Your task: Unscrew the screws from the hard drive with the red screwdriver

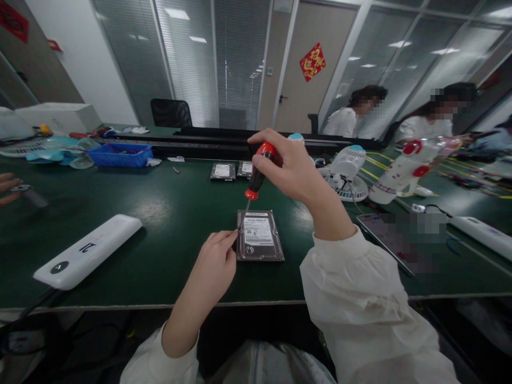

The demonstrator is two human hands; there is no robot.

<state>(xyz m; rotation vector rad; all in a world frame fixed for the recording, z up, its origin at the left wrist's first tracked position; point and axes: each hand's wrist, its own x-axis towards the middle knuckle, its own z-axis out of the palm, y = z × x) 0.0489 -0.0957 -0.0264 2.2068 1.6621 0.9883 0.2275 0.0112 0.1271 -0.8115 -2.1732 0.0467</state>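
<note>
A hard drive (260, 240) with a white label lies flat on the dark green table, near its front edge. My right hand (290, 168) is closed around the red and black handle of a screwdriver (260, 170). The screwdriver leans slightly, its thin shaft pointing down to the drive's upper left side. Beside that tip, my left hand (214, 258) has its fingers closed and pressed against the drive's left edge. The exact contact of the tip, and any screw under it, is too small to make out.
Two more hard drives, one at left (223, 171), lie farther back. A white power strip (90, 250) is at left, a blue tray (120, 154) behind it. To the right stand a white fan (347, 170), a bottle (400, 170) and a tablet (384, 240). Another person's hand (8, 189) shows far left.
</note>
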